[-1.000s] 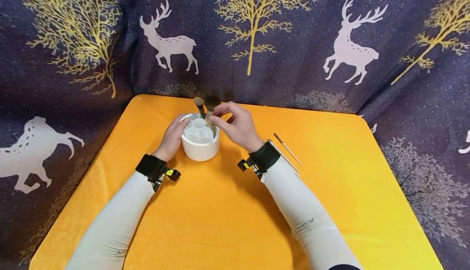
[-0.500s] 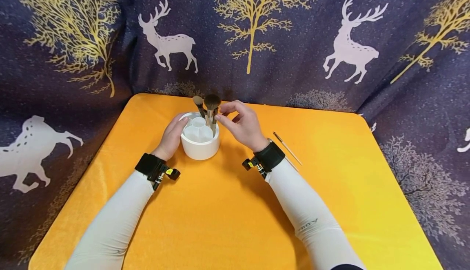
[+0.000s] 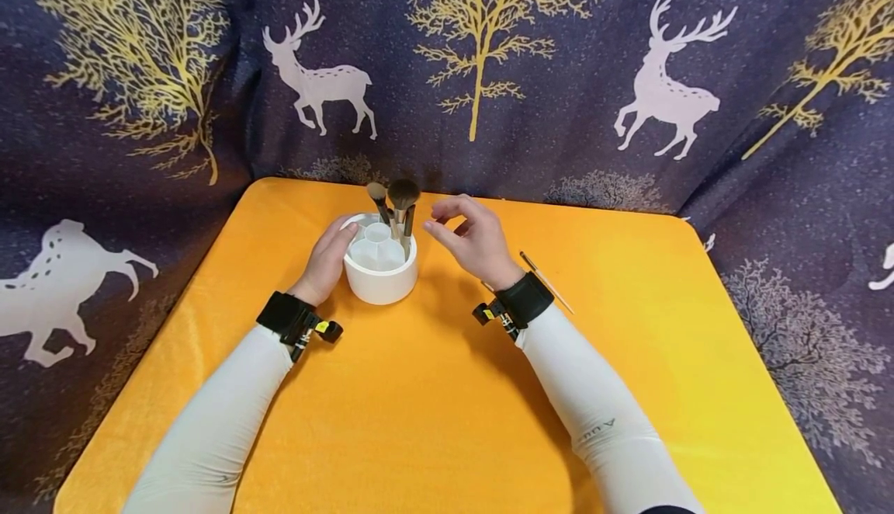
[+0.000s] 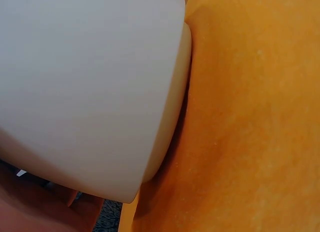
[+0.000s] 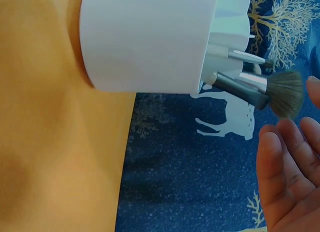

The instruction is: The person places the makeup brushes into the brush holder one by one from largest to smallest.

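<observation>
A round white divided makeup brush holder (image 3: 382, 285) stands upright on the table. My left hand (image 3: 327, 262) grips its left side, thumb over the rim; in the left wrist view the holder's wall (image 4: 95, 86) hides most of that hand. Several makeup brushes lean in the back right compartments, bristles up: a large fluffy one (image 3: 403, 192), a lighter-tipped one (image 3: 377, 192) and a slim dark one (image 3: 409, 220) among them. To the right of these, my right hand (image 3: 471, 238) hovers with loosely bent fingers and holds nothing. From the right wrist, its fingertips show near the fluffy bristles (image 5: 287, 94).
A thin brush (image 3: 548, 285) lies on the orange tablecloth (image 3: 419, 405) to the right of my right wrist. The right wrist covers another slim item. Behind the table hangs a dark curtain (image 3: 545, 118) printed with deer and trees.
My right hand has let go of the slim dark brush, which now stands in the holder, and has drawn back to the right. My left hand stays on the holder.
</observation>
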A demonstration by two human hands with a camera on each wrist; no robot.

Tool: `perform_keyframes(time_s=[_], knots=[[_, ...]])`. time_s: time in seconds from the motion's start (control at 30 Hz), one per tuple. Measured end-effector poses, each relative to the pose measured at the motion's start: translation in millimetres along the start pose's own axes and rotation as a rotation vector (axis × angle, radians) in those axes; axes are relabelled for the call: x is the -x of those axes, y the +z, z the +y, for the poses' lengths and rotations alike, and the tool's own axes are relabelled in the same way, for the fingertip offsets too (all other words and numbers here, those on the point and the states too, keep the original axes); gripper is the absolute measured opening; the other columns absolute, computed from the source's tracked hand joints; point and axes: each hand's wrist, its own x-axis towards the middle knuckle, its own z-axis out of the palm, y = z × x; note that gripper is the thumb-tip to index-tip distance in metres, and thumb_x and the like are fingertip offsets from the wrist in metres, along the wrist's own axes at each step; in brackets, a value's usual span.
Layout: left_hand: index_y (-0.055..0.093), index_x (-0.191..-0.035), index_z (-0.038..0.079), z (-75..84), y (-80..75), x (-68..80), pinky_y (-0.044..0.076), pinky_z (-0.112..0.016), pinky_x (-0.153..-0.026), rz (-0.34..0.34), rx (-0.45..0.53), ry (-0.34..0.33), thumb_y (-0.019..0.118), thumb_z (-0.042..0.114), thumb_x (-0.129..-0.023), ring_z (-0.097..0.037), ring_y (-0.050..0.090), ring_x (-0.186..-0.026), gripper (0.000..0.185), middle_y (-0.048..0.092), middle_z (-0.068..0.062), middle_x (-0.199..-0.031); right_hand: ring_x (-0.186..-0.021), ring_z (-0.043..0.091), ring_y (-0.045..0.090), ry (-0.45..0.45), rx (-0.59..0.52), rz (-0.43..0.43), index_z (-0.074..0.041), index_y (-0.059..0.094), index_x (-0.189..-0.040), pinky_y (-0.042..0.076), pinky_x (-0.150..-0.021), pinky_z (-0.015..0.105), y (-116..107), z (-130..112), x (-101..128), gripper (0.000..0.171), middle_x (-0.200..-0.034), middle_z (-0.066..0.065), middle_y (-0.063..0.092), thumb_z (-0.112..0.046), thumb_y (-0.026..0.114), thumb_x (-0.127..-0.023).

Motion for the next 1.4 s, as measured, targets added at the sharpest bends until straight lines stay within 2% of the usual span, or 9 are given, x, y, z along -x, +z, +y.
perform_keyframes(time_s=[0.1, 0.3, 0.4, 0.6, 0.67, 0.77, 0.97, 1.4], knots=[[0.038, -0.168, 0.002, 0.1, 0.0, 0.3, 0.022, -0.057, -0.134, -0.001, -0.003, 0.001, 0.033, 0.048, -0.119, -0.040, 0.042, -0.153, 0.068, 0.047, -0.024, -0.163, -0.091, 0.025, 0.068, 0.022, 0.018, -0.004, -0.004, 0.077, -0.120, 0.056, -0.070, 0.032, -3, 1, 3, 0.025, -0.108, 0.007, 0.077, -0.013, 0.087, -0.099], [0.038, -0.169, 0.002, -0.4, -0.4, 0.1, 0.022, -0.057, -0.134, -0.006, -0.002, 0.000, 0.033, 0.048, -0.119, -0.040, 0.043, -0.152, 0.068, 0.048, -0.024, -0.163, -0.094, 0.028, 0.070, 0.077, 0.034, -0.022, -0.001, 0.077, -0.121, 0.061, -0.073, 0.048, -9, 0, 8, 0.025, -0.109, 0.009, 0.077, -0.015, 0.084, -0.102], [0.038, -0.169, 0.002, -0.3, -0.6, 0.2, 0.023, -0.057, -0.134, -0.007, 0.000, -0.002, 0.033, 0.048, -0.119, -0.040, 0.043, -0.152, 0.068, 0.048, -0.024, -0.163, -0.095, 0.029, 0.071, 0.093, 0.043, -0.025, -0.002, 0.077, -0.121, 0.061, -0.074, 0.052, -13, -1, 11, 0.024, -0.110, 0.010, 0.078, -0.015, 0.084, -0.103], [0.037, -0.169, 0.003, 0.0, -1.9, 0.8, 0.021, -0.058, -0.134, -0.010, -0.003, -0.005, 0.033, 0.051, -0.119, -0.039, 0.042, -0.153, 0.070, 0.047, -0.023, -0.164, -0.094, 0.024, 0.070, 0.114, 0.053, -0.035, -0.005, 0.077, -0.122, 0.058, -0.074, 0.039, -22, 1, 16, 0.023, -0.110, 0.008, 0.077, -0.016, 0.084, -0.102], [0.037, -0.169, 0.003, 0.2, -2.0, 1.1, 0.022, -0.058, -0.134, -0.011, 0.001, -0.007, 0.033, 0.051, -0.119, -0.039, 0.042, -0.152, 0.070, 0.047, -0.023, -0.164, -0.095, 0.026, 0.070, 0.120, 0.060, -0.032, -0.004, 0.077, -0.122, 0.057, -0.074, 0.035, -24, 3, 19, 0.024, -0.110, 0.008, 0.077, -0.016, 0.084, -0.102], [0.037, -0.170, 0.003, 0.3, -1.6, 1.3, 0.022, -0.057, -0.134, -0.010, 0.003, -0.008, 0.033, 0.051, -0.119, -0.039, 0.043, -0.152, 0.069, 0.048, -0.023, -0.164, -0.096, 0.028, 0.070, 0.124, 0.070, -0.024, -0.003, 0.077, -0.122, 0.056, -0.074, 0.035, -27, 5, 23, 0.025, -0.109, 0.008, 0.076, -0.015, 0.085, -0.102], [0.036, -0.170, 0.004, -0.4, -0.7, 0.5, 0.022, -0.057, -0.134, -0.011, 0.007, -0.011, 0.033, 0.050, -0.119, -0.039, 0.043, -0.152, 0.069, 0.047, -0.022, -0.165, -0.094, 0.022, 0.069, 0.140, 0.082, -0.018, -0.009, 0.078, -0.120, 0.057, -0.074, 0.038, -33, 13, 31, 0.021, -0.106, 0.005, 0.075, -0.017, 0.085, -0.102], [0.033, -0.172, 0.005, -0.4, -0.6, -0.3, 0.021, -0.058, -0.135, -0.017, 0.011, -0.034, 0.033, 0.052, -0.119, -0.040, 0.040, -0.156, 0.071, 0.043, -0.022, -0.169, -0.095, 0.020, 0.068, 0.192, 0.110, -0.002, -0.010, 0.080, -0.120, 0.055, -0.074, 0.031, -50, 23, 45, 0.021, -0.106, 0.003, 0.074, -0.018, 0.085, -0.102]])
